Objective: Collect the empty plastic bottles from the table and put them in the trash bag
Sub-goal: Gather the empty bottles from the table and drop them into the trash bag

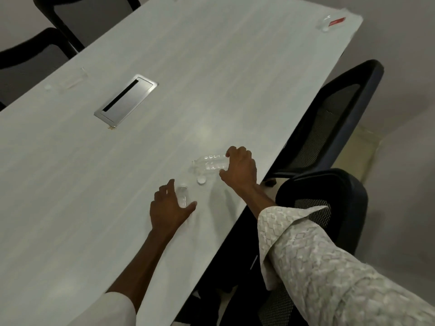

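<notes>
A clear empty plastic bottle [208, 164] lies on its side on the white table [164, 67], near the right edge. My right hand [240, 169] is closed around its base end. A loose white cap [201, 180] rests just below that bottle. A second small clear bottle [182, 196] stands between the thumb and fingers of my left hand [168, 209], which is spread around it; contact is unclear. Another clear bottle [70, 80] lies faintly visible at the far left, with a cap [48, 87] beside it. A bottle with a red label [330, 22] lies at the far right corner.
A metal cable hatch [126, 100] is set into the table's middle. Black mesh office chairs stand along the right edge [329, 128], [329, 203] and at the far left [30, 60]. No trash bag is in view.
</notes>
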